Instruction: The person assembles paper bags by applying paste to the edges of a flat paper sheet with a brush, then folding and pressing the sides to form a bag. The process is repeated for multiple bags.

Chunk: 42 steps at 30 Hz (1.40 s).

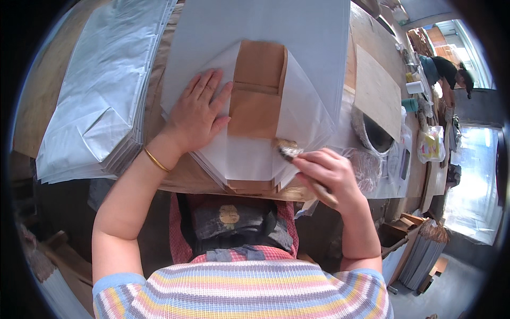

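Note:
In front of me lies a stack of white paper sheets (pixel 311 109), its lower corners folded into a tapered bag end. A brown paper piece (pixel 255 114) shows in the middle of it. My left hand (pixel 201 109) rests flat on the white paper with fingers spread, the fingertips at the brown piece's left edge. My right hand (pixel 332 175) is closed around the handle of a brush (pixel 288 149). The brush's bristles touch the paper near the lower right corner of the brown piece.
Another stack of folded white paper bags (pixel 101 90) lies at the left of the table. To the right, a board (pixel 378 90) partly covers a dark-mouthed container (pixel 374 135). Plastic bags (pixel 431 143) lie farther right, and another person (pixel 449 72) is at the far right.

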Available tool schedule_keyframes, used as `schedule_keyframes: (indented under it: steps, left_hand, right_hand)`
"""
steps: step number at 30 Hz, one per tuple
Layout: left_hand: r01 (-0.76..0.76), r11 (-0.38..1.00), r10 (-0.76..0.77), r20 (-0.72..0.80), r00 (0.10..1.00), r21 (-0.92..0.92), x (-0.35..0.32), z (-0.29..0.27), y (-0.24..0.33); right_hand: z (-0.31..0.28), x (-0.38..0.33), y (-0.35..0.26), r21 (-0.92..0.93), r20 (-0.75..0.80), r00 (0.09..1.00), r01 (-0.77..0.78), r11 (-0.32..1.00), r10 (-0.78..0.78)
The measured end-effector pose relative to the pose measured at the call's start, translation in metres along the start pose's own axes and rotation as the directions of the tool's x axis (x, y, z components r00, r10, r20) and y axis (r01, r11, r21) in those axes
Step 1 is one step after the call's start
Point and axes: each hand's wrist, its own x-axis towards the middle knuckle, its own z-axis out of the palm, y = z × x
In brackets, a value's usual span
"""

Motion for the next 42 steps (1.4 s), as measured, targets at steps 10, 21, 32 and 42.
schedule_keyframes:
  steps: [10, 21, 32, 42]
  left_hand:
    - [-0.005, 1.000, 0.005, -0.013, 1.000, 0.023, 0.001, -0.002, 0.003]
    - [-0.111, 0.961, 0.045, -0.254, 0.966, -0.253, 0.006, 0.003, -0.019]
    - [-0.070, 0.988, 0.041, -0.211, 0.977, -0.135, 0.005, 0.005, -0.016]
    - [-0.074, 0.993, 0.056, -0.184, 0.981, -0.090, 0.011, 0.003, -0.012]
  right_hand:
    - [0.042, -0.012, -0.009, 0.225, 0.087, 0.988, 0.108, 0.968, -0.130]
    - [0.065, 0.067, -0.015, 0.199, 0.224, 0.946, 0.191, 0.961, -0.234]
    - [0.020, 0.003, -0.034, 0.154, 0.130, 0.991, 0.021, 0.988, -0.042]
    - [0.016, 0.013, -0.026, 0.495, 0.139, 0.987, -0.139, 0.857, 0.080]
